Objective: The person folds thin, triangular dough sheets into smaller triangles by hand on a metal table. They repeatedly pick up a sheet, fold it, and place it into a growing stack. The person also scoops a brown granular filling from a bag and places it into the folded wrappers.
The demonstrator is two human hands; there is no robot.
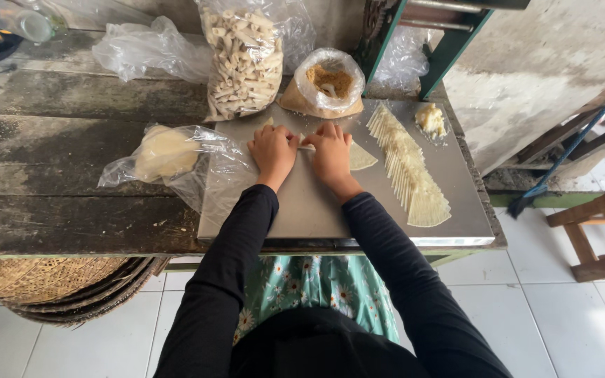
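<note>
Your hands (pixel 302 155) have bare metal board (pixel 302 210) on the near side. Ahead, the bag of rolled pieces (pixel 245 56) and the filling bag (pixel 325 82) block passage. The fanned wrappers (pixel 407 168) crowd your right, the dough bag (pixel 176 157) your left.

- The metal sheet (pixel 302 203) under both hands is smooth and dull grey, with a faint sheen.
- The tabletop (pixel 57 175) left of them is rough, weathered, dark-stained wood.
- The dough wedge (pixel 360 158) at the right hand (pixel 332 155) looks pale, soft and matt.
- The bags (pixel 197 157) beside the left hand (pixel 273 150) are thin, glossy, crinkled clear plastic.
- The sleeves (pixel 239 245) are matt black cloth.
</note>
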